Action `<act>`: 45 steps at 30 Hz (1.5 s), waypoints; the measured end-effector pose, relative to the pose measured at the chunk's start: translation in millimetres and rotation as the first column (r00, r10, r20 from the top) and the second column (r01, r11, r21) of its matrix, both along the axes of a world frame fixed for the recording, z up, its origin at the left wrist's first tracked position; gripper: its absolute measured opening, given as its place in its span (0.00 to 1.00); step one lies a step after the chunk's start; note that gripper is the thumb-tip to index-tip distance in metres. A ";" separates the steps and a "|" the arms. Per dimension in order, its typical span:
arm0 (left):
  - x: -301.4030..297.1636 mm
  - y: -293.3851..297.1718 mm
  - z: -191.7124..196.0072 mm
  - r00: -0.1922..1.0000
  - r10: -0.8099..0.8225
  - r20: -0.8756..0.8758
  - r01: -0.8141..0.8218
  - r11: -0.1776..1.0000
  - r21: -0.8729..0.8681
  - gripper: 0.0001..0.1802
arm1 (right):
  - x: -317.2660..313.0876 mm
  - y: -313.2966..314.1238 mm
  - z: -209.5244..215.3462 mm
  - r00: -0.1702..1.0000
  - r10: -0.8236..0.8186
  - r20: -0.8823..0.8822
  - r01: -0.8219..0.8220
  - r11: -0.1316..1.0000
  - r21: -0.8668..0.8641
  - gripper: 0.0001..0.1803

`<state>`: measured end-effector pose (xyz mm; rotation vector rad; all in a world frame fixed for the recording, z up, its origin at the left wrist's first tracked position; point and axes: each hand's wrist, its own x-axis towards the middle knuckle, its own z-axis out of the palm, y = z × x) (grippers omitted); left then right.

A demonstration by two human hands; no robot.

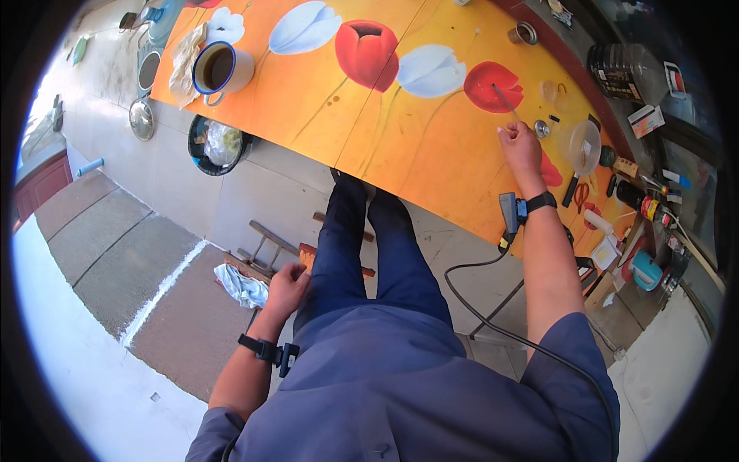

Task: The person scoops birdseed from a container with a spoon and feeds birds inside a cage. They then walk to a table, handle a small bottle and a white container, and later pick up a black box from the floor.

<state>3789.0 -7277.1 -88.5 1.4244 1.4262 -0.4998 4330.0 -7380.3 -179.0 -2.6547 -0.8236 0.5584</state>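
Observation:
Over the right part of the flower-patterned table [308, 123], my right hand [523, 150] is pinched at the lower end of a thin grey rod [503, 98]. The rod's far end lies over a printed red tulip; its exact kind cannot be made out. A small round metal lid [542, 128] is just right of my fingers, with a clear plastic bowl [585, 148] farther right. My left hand [288, 289] hangs beside my left thigh, below the table edge. Its fingers are loosely bent, the thumb stands apart, and nothing shows in it.
An enamel mug [240, 71] with dark liquid stands at the table's left end beside a crumpled cloth [187, 65]. Red-handled scissors [581, 194], bottles and a large clear jug [627, 73] crowd the right side. Below are a bin [202, 154] and a wooden stool [265, 245]. A cable [454, 285] trails from my right wrist.

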 end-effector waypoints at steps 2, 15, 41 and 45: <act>36.0 19.3 -2.2 0.955 -0.295 -0.012 0.292 0.935 0.199 0.23 | -23.7 3.6 3.8 0.997 0.057 0.047 -0.059 0.997 0.053 0.18; 252.2 135.8 -66.3 0.467 -0.855 -0.225 0.829 0.335 0.448 0.38 | -168.5 137.7 -15.5 0.835 0.548 0.049 -0.537 0.831 -0.143 0.29; 256.8 155.1 -63.0 0.280 -0.937 -0.207 0.896 0.178 0.407 0.40 | -271.3 -143.6 -72.8 -0.332 0.115 -0.936 0.852 -0.390 -0.350 0.41; 255.1 150.5 -66.1 0.308 -0.933 -0.184 0.869 0.197 0.453 0.40 | -252.2 -157.1 -106.7 0.176 0.525 -0.832 0.784 -0.586 -0.204 0.44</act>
